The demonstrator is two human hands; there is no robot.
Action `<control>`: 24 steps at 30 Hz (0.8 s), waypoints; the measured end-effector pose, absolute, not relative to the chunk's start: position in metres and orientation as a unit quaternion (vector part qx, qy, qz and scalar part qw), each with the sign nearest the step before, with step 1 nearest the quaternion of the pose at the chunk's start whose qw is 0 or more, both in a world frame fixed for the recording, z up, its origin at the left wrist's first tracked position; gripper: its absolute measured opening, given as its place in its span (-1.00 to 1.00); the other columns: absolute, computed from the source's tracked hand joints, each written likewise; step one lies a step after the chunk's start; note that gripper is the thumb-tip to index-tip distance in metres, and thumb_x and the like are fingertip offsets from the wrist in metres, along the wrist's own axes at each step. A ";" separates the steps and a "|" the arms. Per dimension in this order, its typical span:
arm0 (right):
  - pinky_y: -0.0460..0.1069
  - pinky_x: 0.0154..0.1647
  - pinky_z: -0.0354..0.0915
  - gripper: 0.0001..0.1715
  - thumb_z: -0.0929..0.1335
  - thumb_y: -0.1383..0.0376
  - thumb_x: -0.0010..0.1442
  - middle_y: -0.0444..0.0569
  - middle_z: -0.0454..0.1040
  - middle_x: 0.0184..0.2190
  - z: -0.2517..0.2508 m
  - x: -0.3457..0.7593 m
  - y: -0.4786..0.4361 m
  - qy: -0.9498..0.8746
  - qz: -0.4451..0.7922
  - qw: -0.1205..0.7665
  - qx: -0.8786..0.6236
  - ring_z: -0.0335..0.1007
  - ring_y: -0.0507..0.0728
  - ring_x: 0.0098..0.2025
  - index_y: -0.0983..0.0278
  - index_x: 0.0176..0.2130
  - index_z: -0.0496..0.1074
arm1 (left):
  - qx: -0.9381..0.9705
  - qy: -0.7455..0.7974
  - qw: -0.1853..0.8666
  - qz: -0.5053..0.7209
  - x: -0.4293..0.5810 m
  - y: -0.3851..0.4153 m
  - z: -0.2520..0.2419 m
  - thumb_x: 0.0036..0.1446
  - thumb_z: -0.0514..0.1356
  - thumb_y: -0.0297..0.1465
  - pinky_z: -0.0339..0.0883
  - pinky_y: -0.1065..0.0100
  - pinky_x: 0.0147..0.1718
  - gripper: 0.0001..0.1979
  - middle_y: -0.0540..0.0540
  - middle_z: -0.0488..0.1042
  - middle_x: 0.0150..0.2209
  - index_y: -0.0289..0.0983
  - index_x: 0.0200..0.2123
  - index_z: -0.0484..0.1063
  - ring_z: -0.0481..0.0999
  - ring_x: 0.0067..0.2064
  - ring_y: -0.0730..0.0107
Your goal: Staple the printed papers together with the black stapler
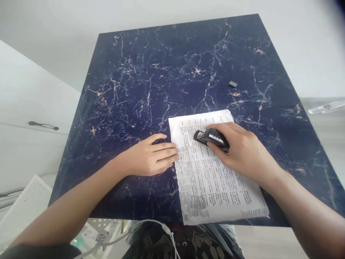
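Observation:
A stack of printed paper sheets lies near the front edge of the dark marbled table. My right hand is wrapped round a black stapler, held over the upper part of the sheets. Its nose points left; whether it touches the paper I cannot tell. My left hand lies palm down at the left edge of the sheets, fingers stretched out, with the fingertips on or against the paper's edge. Nothing shows in that hand.
A small block of staples, as it looks, lies farther back on the right of the table. White cable hangs below the front edge. A white cabinet with a dark handle stands at the left.

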State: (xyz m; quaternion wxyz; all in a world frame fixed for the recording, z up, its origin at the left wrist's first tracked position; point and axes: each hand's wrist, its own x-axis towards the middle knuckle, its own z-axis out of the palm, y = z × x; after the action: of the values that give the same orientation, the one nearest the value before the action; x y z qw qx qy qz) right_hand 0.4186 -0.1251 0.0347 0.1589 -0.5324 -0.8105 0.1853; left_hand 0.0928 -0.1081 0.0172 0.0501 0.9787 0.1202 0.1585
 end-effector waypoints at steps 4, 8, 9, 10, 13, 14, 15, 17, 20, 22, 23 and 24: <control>0.21 -0.14 0.58 -0.58 0.36 0.26 0.36 0.13 0.62 0.06 0.036 0.420 -0.127 -0.810 0.189 0.154 -0.533 0.61 0.33 -0.02 0.20 0.18 0.49 | 0.959 0.220 0.049 0.172 0.090 -0.103 0.015 0.42 0.23 -0.44 0.32 -0.09 0.36 -0.68 -0.20 0.66 0.15 -0.24 0.19 0.55 0.62 0.24 0.10; 0.21 -0.11 0.59 -0.56 0.37 0.27 0.36 0.11 0.61 0.07 0.035 0.422 -0.128 -0.811 0.182 0.160 -0.533 0.61 0.33 -0.01 0.17 0.21 0.47 | 0.958 0.231 0.063 0.156 0.088 -0.099 0.012 0.44 0.22 -0.43 0.30 -0.10 0.39 -0.67 -0.20 0.66 0.15 -0.25 0.21 0.53 0.59 0.28 0.08; 0.21 -0.10 0.59 -0.55 0.37 0.27 0.36 0.11 0.61 0.07 0.034 0.422 -0.128 -0.811 0.179 0.159 -0.533 0.61 0.33 0.00 0.17 0.21 0.46 | 0.958 0.234 0.064 0.152 0.087 -0.098 0.012 0.44 0.23 -0.43 0.29 -0.11 0.39 -0.67 -0.20 0.65 0.15 -0.24 0.21 0.53 0.58 0.29 0.08; 0.21 -0.09 0.60 -0.55 0.37 0.26 0.36 0.11 0.61 0.08 0.034 0.422 -0.128 -0.811 0.178 0.158 -0.534 0.61 0.33 0.00 0.18 0.22 0.45 | 0.958 0.236 0.063 0.150 0.087 -0.098 0.012 0.43 0.24 -0.43 0.29 -0.11 0.39 -0.67 -0.20 0.65 0.15 -0.24 0.21 0.54 0.58 0.29 0.07; 0.22 -0.07 0.60 -0.53 0.37 0.26 0.38 0.11 0.60 0.09 0.034 0.423 -0.129 -0.811 0.178 0.153 -0.535 0.61 0.33 0.00 0.19 0.24 0.44 | 0.959 0.238 0.052 0.146 0.087 -0.097 0.013 0.41 0.26 -0.42 0.30 -0.11 0.38 -0.68 -0.21 0.64 0.16 -0.25 0.19 0.54 0.58 0.27 0.05; 0.22 -0.06 0.60 -0.53 0.37 0.26 0.38 0.11 0.60 0.09 0.034 0.423 -0.130 -0.813 0.177 0.153 -0.534 0.61 0.33 0.01 0.19 0.24 0.44 | 0.958 0.241 0.048 0.147 0.088 -0.097 0.013 0.42 0.26 -0.42 0.31 -0.11 0.37 -0.68 -0.22 0.64 0.17 -0.26 0.19 0.54 0.58 0.26 0.06; 0.22 -0.06 0.61 -0.53 0.37 0.26 0.38 0.10 0.60 0.08 0.034 0.423 -0.130 -0.814 0.176 0.154 -0.532 0.61 0.33 0.01 0.19 0.25 0.43 | 0.957 0.245 0.046 0.149 0.088 -0.097 0.014 0.42 0.25 -0.41 0.31 -0.10 0.37 -0.67 -0.22 0.63 0.18 -0.25 0.20 0.53 0.58 0.26 0.06; 0.23 -0.06 0.61 -0.53 0.37 0.26 0.39 0.09 0.60 0.07 0.034 0.423 -0.130 -0.817 0.168 0.155 -0.529 0.61 0.33 0.02 0.19 0.25 0.43 | 0.953 0.256 0.048 0.158 0.088 -0.096 0.014 0.42 0.26 -0.40 0.31 -0.08 0.37 -0.65 -0.20 0.63 0.19 -0.25 0.23 0.52 0.58 0.26 0.08; 0.25 -0.04 0.61 -0.52 0.36 0.26 0.39 0.08 0.59 0.08 0.033 0.424 -0.131 -0.819 0.163 0.156 -0.528 0.61 0.34 0.05 0.17 0.26 0.41 | 0.948 0.266 0.055 0.165 0.088 -0.096 0.013 0.42 0.26 -0.39 0.30 -0.09 0.38 -0.62 -0.18 0.63 0.19 -0.25 0.25 0.50 0.58 0.26 0.07; 0.26 -0.02 0.61 -0.52 0.36 0.27 0.40 0.08 0.59 0.09 0.033 0.424 -0.131 -0.818 0.166 0.157 -0.528 0.60 0.34 0.07 0.14 0.27 0.41 | 0.948 0.269 0.057 0.161 0.088 -0.096 0.013 0.42 0.26 -0.38 0.29 -0.10 0.39 -0.62 -0.16 0.63 0.20 -0.24 0.26 0.50 0.58 0.26 0.07; 0.27 -0.01 0.61 -0.52 0.36 0.28 0.39 0.08 0.59 0.10 0.033 0.423 -0.131 -0.817 0.167 0.158 -0.528 0.60 0.34 0.08 0.13 0.26 0.41 | 0.948 0.269 0.058 0.159 0.088 -0.096 0.013 0.43 0.26 -0.38 0.29 -0.11 0.38 -0.62 -0.16 0.63 0.20 -0.24 0.26 0.50 0.58 0.26 0.07; 0.27 0.01 0.61 -0.51 0.36 0.29 0.38 0.07 0.59 0.10 0.034 0.423 -0.131 -0.817 0.167 0.161 -0.528 0.60 0.35 0.08 0.12 0.27 0.40 | 0.948 0.269 0.059 0.157 0.087 -0.096 0.012 0.43 0.26 -0.38 0.29 -0.11 0.38 -0.63 -0.16 0.63 0.21 -0.24 0.25 0.51 0.58 0.26 0.06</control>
State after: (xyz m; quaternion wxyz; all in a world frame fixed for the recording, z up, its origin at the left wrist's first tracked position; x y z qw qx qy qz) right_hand 0.4228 -0.1310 0.0338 0.1611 -0.5276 -0.8172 0.1668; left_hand 0.0874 -0.0956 0.0124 0.0586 0.9484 0.2693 0.1570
